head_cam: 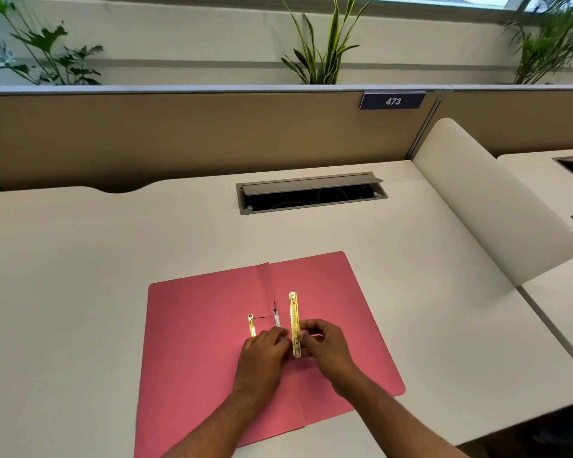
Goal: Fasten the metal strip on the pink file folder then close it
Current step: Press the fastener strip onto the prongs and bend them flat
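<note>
Pink file folder [212, 342] open flat on counter [80, 259]. Both hands on metal strip [294, 322] near fold: left grip [265, 352] and right grip [325, 342] pinched closed on its near end.

One pink folder [212, 342], two gold strips [293, 322] [251, 324] (three plants [325, 54] [47, 57] [549, 44] behind)

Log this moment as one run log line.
folder open flat | both hands, right, left, on metal strip | not fastened | folder not closed

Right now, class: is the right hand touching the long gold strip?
Touching. The head view shows the right hand with fingertips pinching the long gold strip near its lower end.
</note>
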